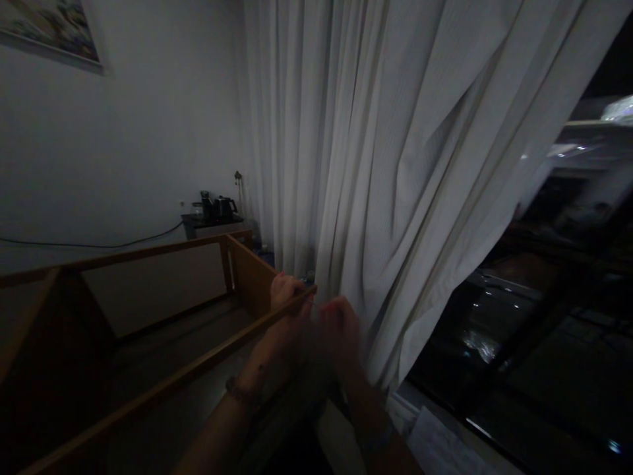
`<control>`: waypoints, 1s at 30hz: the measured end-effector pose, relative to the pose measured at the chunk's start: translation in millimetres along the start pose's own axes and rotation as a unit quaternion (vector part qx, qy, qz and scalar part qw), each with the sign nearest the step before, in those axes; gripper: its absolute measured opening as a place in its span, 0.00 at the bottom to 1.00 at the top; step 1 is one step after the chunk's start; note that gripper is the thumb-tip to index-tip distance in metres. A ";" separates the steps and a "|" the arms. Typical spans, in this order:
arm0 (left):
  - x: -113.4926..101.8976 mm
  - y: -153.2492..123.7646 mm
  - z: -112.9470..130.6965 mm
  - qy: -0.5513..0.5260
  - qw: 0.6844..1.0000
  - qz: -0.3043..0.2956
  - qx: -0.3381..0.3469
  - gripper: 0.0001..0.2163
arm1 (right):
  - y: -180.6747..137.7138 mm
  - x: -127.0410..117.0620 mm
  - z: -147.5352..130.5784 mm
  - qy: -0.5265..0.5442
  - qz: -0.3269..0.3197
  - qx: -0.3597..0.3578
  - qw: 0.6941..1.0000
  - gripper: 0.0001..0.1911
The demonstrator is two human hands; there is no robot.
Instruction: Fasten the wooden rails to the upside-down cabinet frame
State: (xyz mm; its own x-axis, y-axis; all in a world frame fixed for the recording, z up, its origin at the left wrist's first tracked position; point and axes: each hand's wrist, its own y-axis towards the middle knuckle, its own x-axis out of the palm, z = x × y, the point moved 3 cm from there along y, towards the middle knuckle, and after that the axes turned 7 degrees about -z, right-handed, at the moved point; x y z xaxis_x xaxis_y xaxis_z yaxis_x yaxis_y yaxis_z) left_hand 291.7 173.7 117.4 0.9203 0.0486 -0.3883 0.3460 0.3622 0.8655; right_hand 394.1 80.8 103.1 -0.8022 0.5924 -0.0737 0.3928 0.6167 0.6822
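Observation:
The room is dim. My left hand (285, 300) and my right hand (336, 330) are raised side by side at the lower edge of a long white curtain (395, 165). The fingers of both hands are curled and pinched together at the curtain's gathered folds, and the dark blurs the fingertips. A wooden rail (198, 366) of a low frame crosses just in front of my left hand. A bracelet (242, 394) circles my left wrist.
A wooden frame (148, 264) with panels fills the lower left. Behind it a small table carries a dark kettle (225, 208) and a cable runs along the wall. A dark window (544, 297) is on the right, and a picture (49, 30) hangs top left.

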 end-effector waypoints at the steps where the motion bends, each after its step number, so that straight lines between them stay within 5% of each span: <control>1: 0.1 -0.2 -0.2 0.001 1.000 -0.001 0.001 0.03 | -1.0 3.5 -0.8 0.043 0.024 0.025 0.998 0.17; 6: 1.0 -0.7 -0.6 0.003 1.000 -0.004 -0.002 0.02 | -4.4 11.7 -12.0 0.153 0.066 0.111 0.980 0.20; 18: -2.6 -0.3 2.2 -0.003 1.000 -0.013 0.025 0.04 | 3.8 -3.2 -10.4 0.197 -0.028 0.198 0.960 0.20; 23: -2.1 0.8 2.0 0.005 1.000 -0.010 0.016 0.02 | -4.7 -11.6 0.6 -0.045 0.041 0.026 0.998 0.12; 27: -0.6 0.7 0.8 0.004 1.000 -0.011 -0.001 0.01 | -7.9 -18.4 0.2 -0.230 0.023 -0.172 0.958 0.10; 30: -1.4 0.6 1.8 -0.004 1.000 -0.003 0.007 0.01 | -6.6 -21.1 -5.4 -0.281 0.027 -0.200 0.938 0.13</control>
State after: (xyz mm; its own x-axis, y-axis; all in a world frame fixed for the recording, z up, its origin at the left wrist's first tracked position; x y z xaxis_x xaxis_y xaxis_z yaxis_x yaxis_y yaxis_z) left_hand 291.0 172.1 119.0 0.9196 0.0385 -0.3909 0.3540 0.3502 0.8672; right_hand 406.0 61.5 104.1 -0.3790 0.8660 -0.3262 0.1365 0.4010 0.9059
